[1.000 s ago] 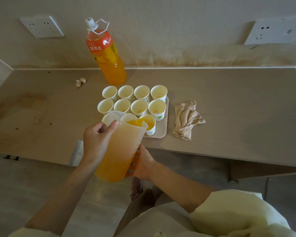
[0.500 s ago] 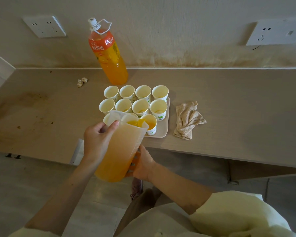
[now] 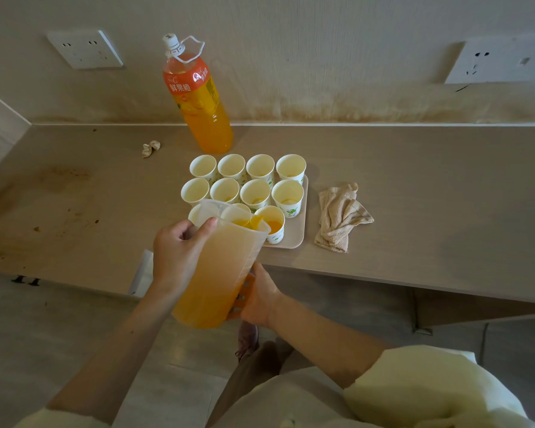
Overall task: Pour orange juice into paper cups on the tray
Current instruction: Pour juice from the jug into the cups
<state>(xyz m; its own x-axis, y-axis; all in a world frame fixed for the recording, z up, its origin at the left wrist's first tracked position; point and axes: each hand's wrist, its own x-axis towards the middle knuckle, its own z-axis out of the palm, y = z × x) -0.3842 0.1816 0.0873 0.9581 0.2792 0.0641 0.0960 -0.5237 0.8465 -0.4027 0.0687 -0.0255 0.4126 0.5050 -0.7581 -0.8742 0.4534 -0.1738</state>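
Note:
A translucent plastic pitcher (image 3: 220,273) full of orange juice is tilted forward over the near row of paper cups on the beige tray (image 3: 300,233). Its spout hangs over the near right cup (image 3: 274,225), which has juice in it. My left hand (image 3: 178,254) grips the pitcher's upper side, thumb near the rim. My right hand (image 3: 261,296) holds the orange handle at the lower right. Several white paper cups (image 3: 255,193) stand in rows on the tray; some hold a little juice at the bottom. The pitcher hides part of the near row.
A large orange juice bottle (image 3: 200,100) stands capped at the back by the wall. A crumpled beige cloth (image 3: 340,216) lies right of the tray. Small paper scraps (image 3: 150,147) lie at the back left. The table's front edge runs just below the tray.
The pitcher stays tilted over the near right cup and the juice level in that cup looks slightly higher. Both hands keep their hold.

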